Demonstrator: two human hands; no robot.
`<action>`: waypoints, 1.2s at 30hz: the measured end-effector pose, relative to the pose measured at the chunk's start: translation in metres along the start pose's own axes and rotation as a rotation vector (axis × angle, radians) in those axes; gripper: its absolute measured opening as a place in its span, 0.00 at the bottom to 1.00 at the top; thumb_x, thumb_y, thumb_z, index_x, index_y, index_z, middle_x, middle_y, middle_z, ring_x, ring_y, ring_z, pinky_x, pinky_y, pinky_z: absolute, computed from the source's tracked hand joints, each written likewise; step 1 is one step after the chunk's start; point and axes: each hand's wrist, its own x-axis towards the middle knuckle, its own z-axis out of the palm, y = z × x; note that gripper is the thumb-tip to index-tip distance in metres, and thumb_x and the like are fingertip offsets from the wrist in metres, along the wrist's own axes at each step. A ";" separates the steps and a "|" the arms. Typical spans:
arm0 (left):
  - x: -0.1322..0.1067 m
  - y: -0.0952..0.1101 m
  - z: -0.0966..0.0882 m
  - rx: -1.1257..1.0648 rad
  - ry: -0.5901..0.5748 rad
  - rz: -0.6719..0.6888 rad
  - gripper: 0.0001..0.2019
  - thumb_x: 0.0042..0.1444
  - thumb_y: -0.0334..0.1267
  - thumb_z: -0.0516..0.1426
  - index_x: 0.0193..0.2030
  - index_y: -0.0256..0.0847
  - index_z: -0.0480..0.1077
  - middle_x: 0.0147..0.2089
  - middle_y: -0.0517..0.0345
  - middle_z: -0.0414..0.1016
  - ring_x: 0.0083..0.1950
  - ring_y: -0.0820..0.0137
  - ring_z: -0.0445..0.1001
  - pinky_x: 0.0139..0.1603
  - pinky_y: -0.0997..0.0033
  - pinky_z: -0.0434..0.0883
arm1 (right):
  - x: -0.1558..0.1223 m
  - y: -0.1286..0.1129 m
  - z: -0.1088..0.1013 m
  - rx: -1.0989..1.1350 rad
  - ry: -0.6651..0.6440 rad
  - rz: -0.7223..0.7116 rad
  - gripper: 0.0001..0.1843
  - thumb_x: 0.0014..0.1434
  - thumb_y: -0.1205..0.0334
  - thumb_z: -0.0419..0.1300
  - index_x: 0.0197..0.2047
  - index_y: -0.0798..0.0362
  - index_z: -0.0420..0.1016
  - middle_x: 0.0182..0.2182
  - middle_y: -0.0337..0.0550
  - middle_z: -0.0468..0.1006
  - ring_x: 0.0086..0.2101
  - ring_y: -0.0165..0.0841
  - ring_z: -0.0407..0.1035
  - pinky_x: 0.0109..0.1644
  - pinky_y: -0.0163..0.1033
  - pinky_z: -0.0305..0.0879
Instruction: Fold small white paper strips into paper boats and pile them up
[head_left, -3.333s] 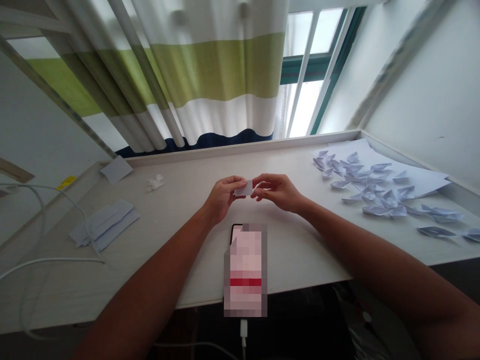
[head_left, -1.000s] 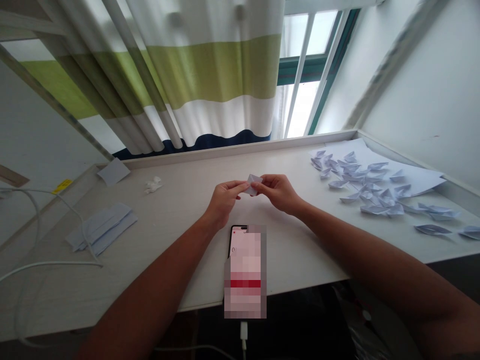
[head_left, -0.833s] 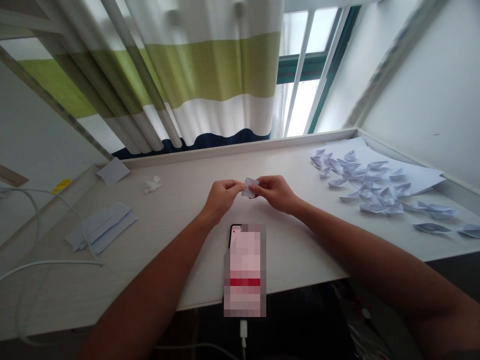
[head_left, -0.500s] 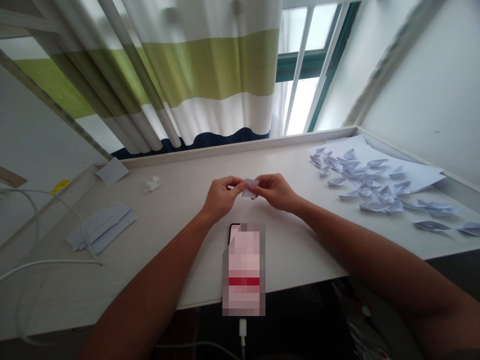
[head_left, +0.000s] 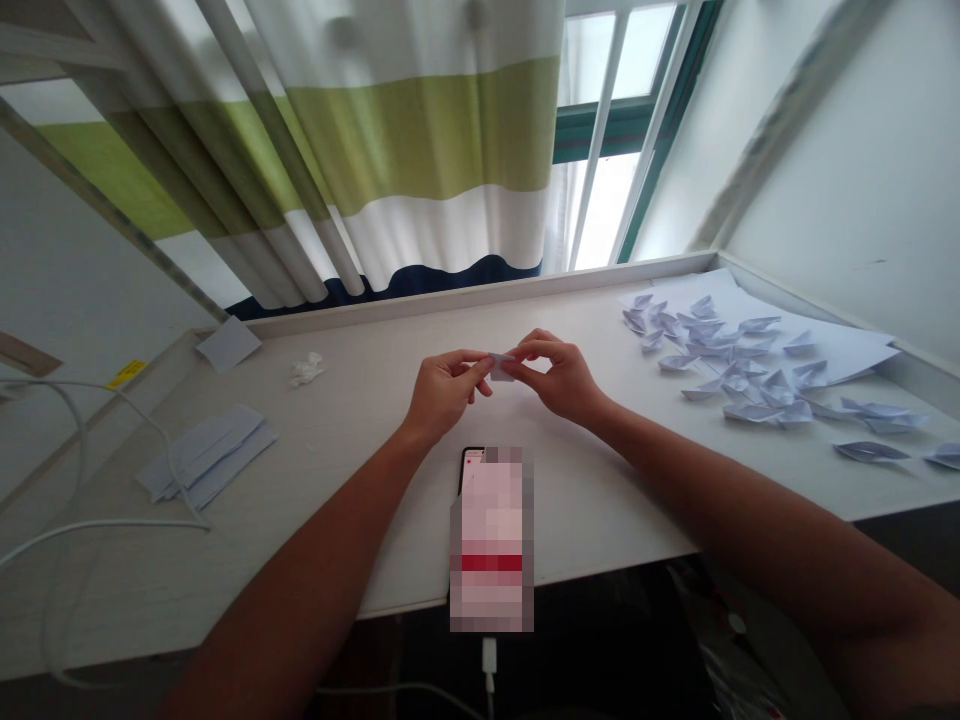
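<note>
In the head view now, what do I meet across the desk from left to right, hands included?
Loose stack of white paper, crumpled white scrap, left hand, small folded paper pinched between the hands, right hand, scattered boat-like paper shapes.

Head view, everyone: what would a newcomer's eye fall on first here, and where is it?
Probably the cluster of folded paper boats, spread across the right side of the white table. Behind the table hangs a curtain with a broad green band. In the middle, the left hand and right hand pinch a small folded paper.
</note>
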 end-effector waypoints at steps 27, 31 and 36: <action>-0.006 0.005 0.006 -0.225 -0.164 -0.130 0.21 0.50 0.45 0.77 0.46 0.36 0.85 0.43 0.45 0.89 0.42 0.59 0.88 0.49 0.56 0.80 | 0.003 -0.004 0.001 0.292 0.026 0.230 0.25 0.52 0.36 0.79 0.35 0.49 0.83 0.34 0.43 0.85 0.37 0.38 0.79 0.48 0.52 0.81; -0.007 0.004 0.007 -0.184 -0.147 -0.138 0.18 0.51 0.45 0.77 0.42 0.36 0.85 0.42 0.44 0.89 0.41 0.59 0.88 0.47 0.58 0.80 | 0.003 -0.004 0.001 0.314 0.033 0.262 0.26 0.50 0.38 0.80 0.34 0.50 0.80 0.32 0.42 0.84 0.35 0.37 0.79 0.46 0.50 0.81; -0.007 0.003 0.008 -0.187 -0.148 -0.138 0.16 0.52 0.44 0.76 0.42 0.36 0.85 0.41 0.45 0.89 0.42 0.59 0.88 0.49 0.56 0.81 | 0.003 -0.004 0.002 0.382 0.040 0.298 0.31 0.46 0.40 0.83 0.39 0.48 0.74 0.31 0.37 0.83 0.33 0.36 0.79 0.40 0.45 0.79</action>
